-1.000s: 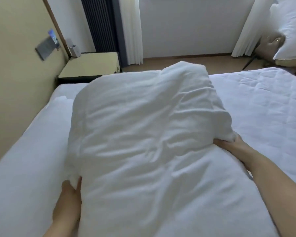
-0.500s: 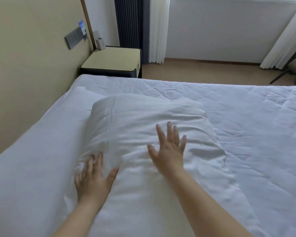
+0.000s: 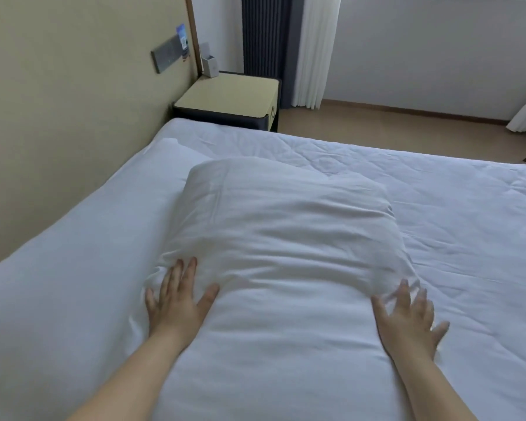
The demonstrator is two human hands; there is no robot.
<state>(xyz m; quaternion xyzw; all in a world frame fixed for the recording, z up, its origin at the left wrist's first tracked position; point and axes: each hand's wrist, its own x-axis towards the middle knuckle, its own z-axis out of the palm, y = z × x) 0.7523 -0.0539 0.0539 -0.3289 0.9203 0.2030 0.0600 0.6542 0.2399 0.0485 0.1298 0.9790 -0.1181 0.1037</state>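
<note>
Starting on the left: beige wall with a grey switch panel [image 3: 167, 57], and a nightstand [image 3: 228, 95] tucked in the corner past the head of the bed [image 3: 468, 226].

The left hand [image 3: 176, 299] is flat on the near left corner of the pillow [image 3: 286, 238], fingers straight and a bit spread, thumb out to the side. It's pressing down, not grabbing anything.

The pillow itself lies flat on the bed, roughly mid-frame, close to the wall side, long way pointing away from the person. The case is pretty wrinkled across the middle, and the near end looks flatter than the puffy far end.

The right hand [image 3: 407, 317] is on the near right edge of the pillow, palm down, fingers splayed wide and a little blurry. Nothing held there either.

My read is this is the smoothing step: pillow's down, both palms are flattening out the case. Next move probably calls for sweeping the palms outward and away toward the far end to chase out those creases, then a nudge to square it up with the wall.
</note>
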